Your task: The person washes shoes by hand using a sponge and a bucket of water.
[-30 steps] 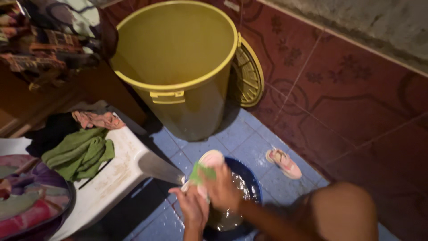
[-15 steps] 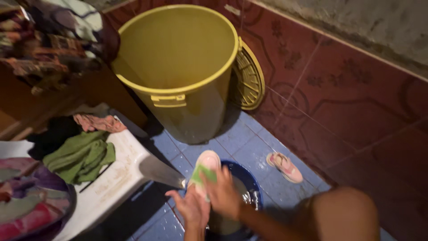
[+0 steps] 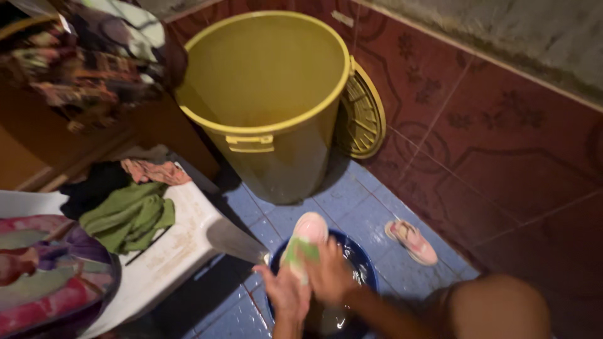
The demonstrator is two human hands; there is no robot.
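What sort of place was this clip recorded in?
Probably a home washing area or bathroom. The floor is blue tile with dark red tiled walls, a big yellow bin stands by, and both hands, left hand and right hand, hold a pink shoe over a dark water basin.

head view | worn high, looks steeply down | near: hands point(image 3: 308, 279) over basin point(image 3: 361, 263) | far: yellow bin point(image 3: 276, 107), tiled wall point(image 3: 502, 125)
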